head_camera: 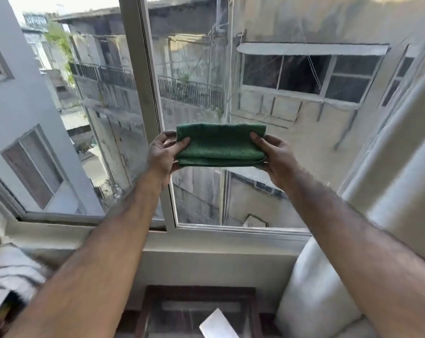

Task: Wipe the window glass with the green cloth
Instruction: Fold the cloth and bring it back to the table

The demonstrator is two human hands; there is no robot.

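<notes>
A green cloth [220, 145], folded into a flat rectangle, is held up in front of the window glass [274, 113]. My left hand [163, 156] grips its left end, thumb on the near face. My right hand [276, 157] grips its right end the same way. Both arms reach forward from the bottom of the view. The cloth hangs level at mid-height of the right pane, and whether it touches the glass cannot be told. A white frame post [143, 76] separates this pane from the left pane [60, 118].
A white sill [206, 232] runs below the panes. Pale curtain folds [396, 181] hang at the right, with a white cushion [313, 289] beneath. A dark wooden table [196, 292] with a white paper [217, 324] stands below. Striped fabric [9, 272] lies at the left. Buildings show outside.
</notes>
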